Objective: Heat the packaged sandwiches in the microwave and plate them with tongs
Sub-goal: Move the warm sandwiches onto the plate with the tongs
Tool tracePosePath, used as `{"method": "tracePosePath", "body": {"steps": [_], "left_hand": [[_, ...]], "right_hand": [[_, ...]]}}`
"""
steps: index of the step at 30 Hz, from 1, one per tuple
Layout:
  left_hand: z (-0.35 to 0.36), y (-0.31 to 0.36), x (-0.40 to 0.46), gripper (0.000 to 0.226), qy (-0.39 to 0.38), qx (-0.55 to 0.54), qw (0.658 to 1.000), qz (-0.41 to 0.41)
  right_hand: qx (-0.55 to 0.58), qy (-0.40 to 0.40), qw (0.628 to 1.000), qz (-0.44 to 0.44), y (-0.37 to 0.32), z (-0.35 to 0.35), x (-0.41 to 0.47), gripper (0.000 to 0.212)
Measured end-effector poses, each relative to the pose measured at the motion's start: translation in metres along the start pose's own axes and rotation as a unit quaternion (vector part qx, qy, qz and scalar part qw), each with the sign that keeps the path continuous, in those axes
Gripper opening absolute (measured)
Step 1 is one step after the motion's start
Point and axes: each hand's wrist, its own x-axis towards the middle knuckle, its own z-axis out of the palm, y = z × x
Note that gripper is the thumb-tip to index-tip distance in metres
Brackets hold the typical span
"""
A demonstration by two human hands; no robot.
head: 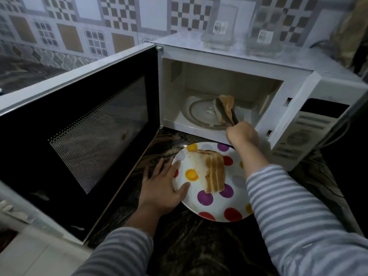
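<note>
- Now I am reaching my right hand point(242, 134) into the open microwave point(219, 80), squeezing the tongs point(226, 111) around a sandwich point(226, 102) over the glass tray point(199, 114), probably so the hot bread is not touching my skin.
- I am pressing my left hand point(162, 186) flat and unclenched on the rim of the spotted plate point(235, 180), likely so it is not sliding on the counter point(179, 246).
- One sandwich point(207, 170) is already lying on the plate, just in front of the microwave, so the trip is short.

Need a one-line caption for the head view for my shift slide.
Right hand lifts a sandwich from the open microwave with tongs; left hand steadies the plate.
</note>
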Motion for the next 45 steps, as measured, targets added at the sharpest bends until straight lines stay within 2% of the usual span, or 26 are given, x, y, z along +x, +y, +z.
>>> {"method": "tracePosePath", "body": {"steps": [3, 10, 15, 25, 36, 41, 45], "left_hand": [[0.000, 0.000, 0.000, 0.076, 0.001, 0.002, 1.000, 0.000], [-0.002, 0.001, 0.001, 0.078, -0.007, 0.019, 1.000, -0.003], [-0.003, 0.003, 0.000, 0.075, -0.018, 0.039, 0.999, -0.007], [-0.001, 0.004, 0.000, 0.074, -0.018, 0.045, 0.999, -0.009], [0.000, 0.003, 0.001, 0.074, -0.017, 0.050, 0.999, -0.005], [0.000, 0.003, 0.001, 0.074, -0.019, 0.051, 0.999, -0.005], [0.000, 0.004, 0.000, 0.074, -0.025, 0.051, 0.998, -0.008]], "right_hand": [[0.005, 0.004, 1.000, -0.012, 0.009, -0.007, -0.009, 0.040], [0.054, -0.020, 0.996, -0.062, 0.061, -0.031, -0.071, 0.026], [0.026, -0.024, 0.998, -0.056, 0.096, -0.045, -0.116, 0.024], [-0.041, -0.047, 0.998, -0.023, 0.128, -0.025, -0.151, 0.056], [-0.057, -0.082, 0.995, -0.003, 0.125, -0.031, -0.156, 0.061], [-0.025, -0.051, 0.998, -0.021, 0.127, -0.058, -0.160, 0.062], [-0.013, -0.003, 0.997, -0.078, 0.117, -0.085, -0.164, 0.053]]}}
